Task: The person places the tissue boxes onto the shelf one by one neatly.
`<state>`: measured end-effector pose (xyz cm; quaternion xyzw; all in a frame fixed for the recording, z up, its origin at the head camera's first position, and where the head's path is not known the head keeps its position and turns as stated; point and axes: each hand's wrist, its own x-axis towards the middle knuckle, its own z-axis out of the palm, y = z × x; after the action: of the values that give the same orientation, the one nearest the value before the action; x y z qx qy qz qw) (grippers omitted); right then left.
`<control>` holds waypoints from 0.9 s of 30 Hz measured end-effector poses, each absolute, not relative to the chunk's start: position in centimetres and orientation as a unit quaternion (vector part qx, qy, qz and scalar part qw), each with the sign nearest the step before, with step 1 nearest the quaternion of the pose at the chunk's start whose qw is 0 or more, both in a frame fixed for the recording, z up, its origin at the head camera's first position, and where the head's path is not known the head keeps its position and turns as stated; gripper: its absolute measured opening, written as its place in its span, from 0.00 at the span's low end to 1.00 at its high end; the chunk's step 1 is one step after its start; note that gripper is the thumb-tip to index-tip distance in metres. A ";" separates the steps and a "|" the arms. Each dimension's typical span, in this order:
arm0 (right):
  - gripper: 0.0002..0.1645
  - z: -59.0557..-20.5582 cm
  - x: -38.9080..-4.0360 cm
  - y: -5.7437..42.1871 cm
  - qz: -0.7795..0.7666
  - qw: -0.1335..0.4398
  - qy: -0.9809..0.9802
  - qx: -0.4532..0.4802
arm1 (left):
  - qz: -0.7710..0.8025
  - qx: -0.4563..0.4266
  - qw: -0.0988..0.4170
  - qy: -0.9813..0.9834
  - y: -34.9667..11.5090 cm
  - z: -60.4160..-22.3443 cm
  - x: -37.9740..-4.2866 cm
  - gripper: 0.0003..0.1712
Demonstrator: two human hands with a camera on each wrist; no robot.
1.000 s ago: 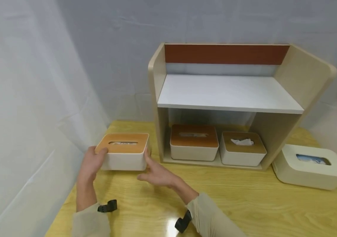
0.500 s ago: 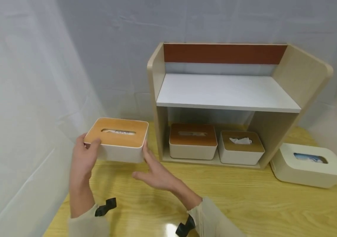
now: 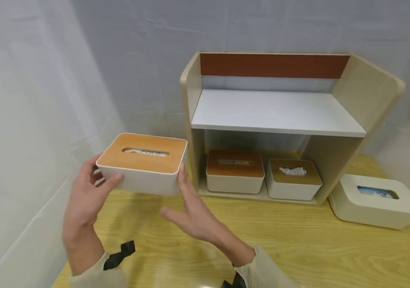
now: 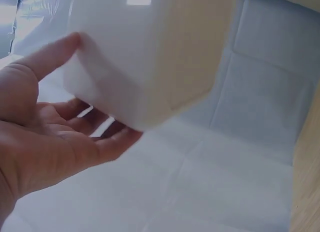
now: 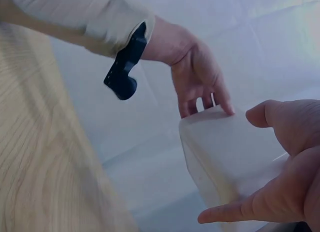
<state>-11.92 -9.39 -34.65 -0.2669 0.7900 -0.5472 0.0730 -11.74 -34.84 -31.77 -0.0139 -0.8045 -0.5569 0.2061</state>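
Observation:
A white tissue box (image 3: 141,164) with an orange wood-look lid is held up off the table at the left in the head view. Through the lid's slot, some printed packaging shows. My left hand (image 3: 86,196) grips its left end, the thumb on the front wall; in the left wrist view the other fingers curl beneath the box's lower edge. Against the box's right end lie the straight fingers of my right hand (image 3: 199,214), whose thumb stands away from the box. The right wrist view shows the white underside of the box (image 5: 217,137) between both hands.
A two-level shelf unit (image 3: 278,112) stands to the right on the wooden table (image 3: 262,240). Its lower level holds a brown-lidded tissue box (image 3: 235,184) and a smaller tan-lidded one (image 3: 295,190). Outside, against its right side, sits a cream tissue box (image 3: 377,208). White sheeting (image 3: 28,132) hangs at the left.
Both hands have raised the orange-lidded tissue box from the table, and its lid now tips more toward me. My left hand has shifted left and its fingers have slid under the box.

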 end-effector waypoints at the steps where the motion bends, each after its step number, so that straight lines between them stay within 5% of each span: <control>1: 0.65 -34.4 -11.7 -9.2 -0.548 0.070 0.790 -0.266 | -0.560 -0.019 0.217 -0.799 -34.8 -31.8 -11.7 0.37; 17: 0.60 -32.7 -8.5 -4.8 -0.597 0.065 0.761 -0.244 | -0.607 -0.174 0.234 -0.739 -33.3 -30.9 -10.9 0.35; 27: 0.64 -32.0 -7.9 -2.6 -0.619 0.002 0.752 -0.228 | -0.580 -0.235 0.240 -0.742 -29.8 -29.2 -10.4 0.37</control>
<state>-7.86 -2.56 -32.03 -0.2276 0.7520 -0.6187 0.0023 -10.37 -29.77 -29.23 -0.2352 -0.7424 -0.5796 0.2400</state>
